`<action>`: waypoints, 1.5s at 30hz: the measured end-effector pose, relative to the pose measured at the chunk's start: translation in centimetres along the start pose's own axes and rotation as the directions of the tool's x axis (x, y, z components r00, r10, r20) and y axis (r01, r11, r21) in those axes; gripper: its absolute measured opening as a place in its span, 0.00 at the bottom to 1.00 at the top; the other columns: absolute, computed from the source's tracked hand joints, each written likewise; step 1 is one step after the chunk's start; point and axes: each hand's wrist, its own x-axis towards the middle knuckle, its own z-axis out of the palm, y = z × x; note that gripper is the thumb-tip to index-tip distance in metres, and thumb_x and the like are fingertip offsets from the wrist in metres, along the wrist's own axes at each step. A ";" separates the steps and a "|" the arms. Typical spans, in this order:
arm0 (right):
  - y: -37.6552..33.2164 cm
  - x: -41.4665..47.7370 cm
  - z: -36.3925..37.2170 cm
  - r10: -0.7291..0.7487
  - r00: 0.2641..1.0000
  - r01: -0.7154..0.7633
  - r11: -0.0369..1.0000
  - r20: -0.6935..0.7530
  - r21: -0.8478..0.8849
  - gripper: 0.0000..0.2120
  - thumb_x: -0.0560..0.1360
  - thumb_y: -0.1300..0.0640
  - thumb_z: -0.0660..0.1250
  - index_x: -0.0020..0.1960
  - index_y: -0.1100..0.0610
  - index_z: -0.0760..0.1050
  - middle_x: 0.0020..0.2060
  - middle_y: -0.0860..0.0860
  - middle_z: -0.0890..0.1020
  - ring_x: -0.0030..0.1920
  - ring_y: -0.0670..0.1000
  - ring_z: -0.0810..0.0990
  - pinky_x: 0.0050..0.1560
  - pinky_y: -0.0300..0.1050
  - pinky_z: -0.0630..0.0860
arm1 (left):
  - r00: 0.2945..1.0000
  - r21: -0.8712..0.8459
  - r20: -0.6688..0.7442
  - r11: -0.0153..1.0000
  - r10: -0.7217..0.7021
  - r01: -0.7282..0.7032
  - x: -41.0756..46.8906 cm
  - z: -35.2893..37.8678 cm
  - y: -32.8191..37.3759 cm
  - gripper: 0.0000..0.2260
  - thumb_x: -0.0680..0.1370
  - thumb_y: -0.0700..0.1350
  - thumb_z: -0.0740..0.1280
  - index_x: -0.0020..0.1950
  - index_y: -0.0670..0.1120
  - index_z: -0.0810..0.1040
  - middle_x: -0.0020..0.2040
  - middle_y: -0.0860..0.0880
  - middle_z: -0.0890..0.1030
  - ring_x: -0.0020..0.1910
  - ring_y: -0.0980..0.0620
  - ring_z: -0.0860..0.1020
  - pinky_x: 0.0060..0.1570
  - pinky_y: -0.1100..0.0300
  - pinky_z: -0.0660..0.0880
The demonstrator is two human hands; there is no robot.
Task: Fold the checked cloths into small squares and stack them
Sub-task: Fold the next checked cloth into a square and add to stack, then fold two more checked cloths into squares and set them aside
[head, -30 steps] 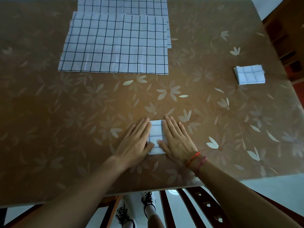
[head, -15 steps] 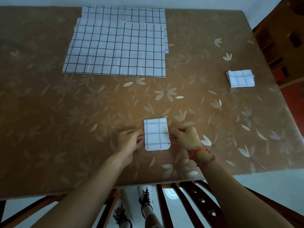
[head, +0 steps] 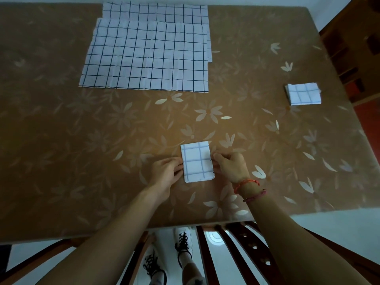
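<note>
A small folded checked cloth (head: 197, 161) lies near the table's front edge. My left hand (head: 165, 173) pinches its left edge with curled fingers. My right hand (head: 231, 166) pinches its right edge the same way. Far right on the table sits a stack of folded checked squares (head: 304, 94). At the back, two unfolded checked cloths lie flat, the nearer cloth (head: 146, 58) overlapping the farther cloth (head: 164, 13).
The brown table (head: 82, 151) has a flower pattern. A wooden chair back (head: 236, 254) and my feet show below its front edge. A wooden shelf unit (head: 353, 48) stands at the right.
Both hands lay flat on the folded cloth a second ago. They have since slid off to its sides and curled, pinching its left and right edges.
</note>
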 end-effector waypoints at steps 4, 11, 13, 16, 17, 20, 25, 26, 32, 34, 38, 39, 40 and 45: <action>0.2 -0.5 0.2 0.025 1.000 -0.024 0.999 -0.007 0.037 0.13 0.74 0.57 0.64 0.34 0.48 0.82 0.41 0.54 0.85 0.42 0.54 0.85 0.47 0.55 0.83 | 1.000 0.008 -0.005 1.000 0.013 -0.013 0.3 -0.2 -0.1 0.07 0.79 0.37 0.64 0.53 0.36 0.79 0.52 0.42 0.82 0.54 0.48 0.80 0.55 0.54 0.78; 0.5 -0.7 0.4 0.038 0.999 -0.037 0.999 -0.020 0.038 0.09 0.73 0.54 0.65 0.40 0.46 0.83 0.41 0.48 0.85 0.45 0.54 0.84 0.49 0.56 0.82 | 1.000 0.023 -0.005 1.000 0.022 -0.021 0.6 -0.3 -0.4 0.07 0.80 0.36 0.63 0.51 0.38 0.80 0.52 0.42 0.82 0.54 0.48 0.80 0.56 0.52 0.78; 0.5 -0.7 0.5 0.035 0.999 -0.034 0.999 -0.033 0.028 0.08 0.74 0.54 0.65 0.45 0.50 0.84 0.41 0.47 0.85 0.45 0.54 0.83 0.49 0.56 0.81 | 1.000 0.031 -0.005 0.999 0.029 -0.029 0.7 -0.3 -0.5 0.07 0.80 0.36 0.62 0.53 0.37 0.80 0.52 0.42 0.82 0.54 0.48 0.80 0.54 0.54 0.79; 0.3 -0.8 0.5 0.023 0.999 -0.023 1.000 -0.023 -0.006 0.11 0.74 0.53 0.64 0.50 0.51 0.84 0.42 0.46 0.85 0.46 0.53 0.83 0.50 0.55 0.81 | 0.999 0.033 -0.007 0.999 0.032 -0.032 0.8 -0.3 -0.5 0.07 0.80 0.37 0.62 0.53 0.37 0.80 0.52 0.42 0.82 0.53 0.48 0.80 0.53 0.55 0.79; 0.1 -0.9 0.4 0.012 1.000 -0.013 0.999 -0.017 -0.029 0.12 0.73 0.51 0.63 0.51 0.51 0.84 0.42 0.46 0.85 0.46 0.53 0.83 0.50 0.55 0.81 | 0.999 0.036 -0.007 0.999 0.033 -0.033 0.8 -0.3 -0.5 0.07 0.80 0.37 0.63 0.53 0.37 0.80 0.52 0.42 0.82 0.53 0.48 0.80 0.53 0.55 0.79; -0.3 -1.1 0.3 -0.044 0.999 0.042 0.994 -0.015 -0.105 0.17 0.69 0.47 0.60 0.50 0.51 0.82 0.41 0.48 0.84 0.43 0.52 0.82 0.48 0.49 0.81 | 0.999 0.068 0.003 0.996 0.050 -0.050 0.7 -0.5 -0.3 0.06 0.80 0.38 0.64 0.51 0.40 0.80 0.52 0.43 0.82 0.53 0.49 0.80 0.54 0.55 0.79; -1.7 -1.9 0.1 -0.092 0.995 0.085 0.985 -0.040 -0.151 0.16 0.76 0.54 0.62 0.63 0.51 0.76 0.49 0.48 0.82 0.51 0.48 0.79 0.52 0.40 0.73 | 0.994 0.151 0.021 0.983 0.106 -0.108 0.3 -2.1 0.2 0.07 0.80 0.40 0.64 0.54 0.42 0.80 0.54 0.45 0.81 0.54 0.51 0.80 0.54 0.56 0.78; -2.0 -2.1 0.2 -0.100 0.994 0.093 0.984 -0.039 -0.155 0.17 0.77 0.54 0.62 0.66 0.51 0.75 0.52 0.49 0.82 0.52 0.48 0.79 0.53 0.40 0.73 | 0.993 0.161 0.023 0.980 0.113 -0.116 0.2 -2.5 0.4 0.07 0.80 0.40 0.64 0.53 0.43 0.80 0.54 0.45 0.81 0.54 0.51 0.80 0.54 0.56 0.78; -4.7 -4.0 2.0 -0.189 0.982 0.181 0.954 -0.010 -0.240 0.21 0.78 0.52 0.62 0.70 0.52 0.69 0.61 0.51 0.78 0.58 0.50 0.78 0.54 0.41 0.72 | 0.973 0.206 0.043 0.951 0.227 -0.231 -1.4 -5.1 2.0 0.06 0.80 0.42 0.64 0.47 0.51 0.79 0.48 0.49 0.81 0.51 0.51 0.79 0.48 0.57 0.78; -6.1 -4.8 3.1 -0.216 0.976 0.214 0.943 0.020 -0.254 0.24 0.78 0.50 0.62 0.72 0.52 0.65 0.63 0.50 0.76 0.61 0.51 0.77 0.57 0.43 0.72 | 0.943 0.270 0.053 0.905 0.327 -0.329 -1.9 -6.4 3.1 0.06 0.79 0.43 0.65 0.46 0.52 0.80 0.44 0.54 0.80 0.47 0.54 0.79 0.53 0.56 0.77; -9.0 -6.0 5.9 -0.305 0.949 0.316 0.912 0.081 -0.264 0.26 0.78 0.47 0.62 0.74 0.52 0.62 0.66 0.51 0.75 0.60 0.50 0.77 0.55 0.40 0.71 | 0.859 0.464 0.081 0.743 0.506 -0.481 -2.9 -10.0 5.7 0.10 0.79 0.43 0.66 0.59 0.45 0.79 0.47 0.53 0.81 0.47 0.58 0.80 0.44 0.72 0.72; -9.7 -6.3 6.5 -0.322 0.943 0.334 0.906 0.086 -0.261 0.27 0.78 0.46 0.62 0.74 0.52 0.62 0.66 0.52 0.74 0.59 0.50 0.77 0.54 0.40 0.71 | 0.841 0.500 0.101 0.704 0.531 -0.504 -3.3 -10.9 6.4 0.12 0.79 0.43 0.66 0.62 0.44 0.77 0.50 0.52 0.81 0.48 0.58 0.79 0.44 0.73 0.71; -10.3 -6.5 7.2 -0.334 0.938 0.346 0.898 0.092 -0.270 0.27 0.78 0.46 0.62 0.74 0.52 0.62 0.65 0.52 0.74 0.59 0.50 0.76 0.55 0.41 0.73 | 0.825 0.530 0.122 0.666 0.552 -0.524 -3.7 -11.8 7.0 0.13 0.79 0.44 0.65 0.64 0.45 0.76 0.53 0.52 0.81 0.52 0.57 0.79 0.46 0.72 0.70; -13.1 -7.4 9.4 -0.450 0.885 0.458 0.802 0.115 -0.384 0.29 0.77 0.43 0.62 0.74 0.51 0.60 0.65 0.52 0.74 0.62 0.53 0.73 0.63 0.51 0.72 | 0.689 0.744 0.209 0.344 0.694 -0.572 -4.4 -16.4 9.3 0.16 0.77 0.54 0.65 0.63 0.51 0.76 0.60 0.56 0.73 0.61 0.57 0.71 0.58 0.62 0.67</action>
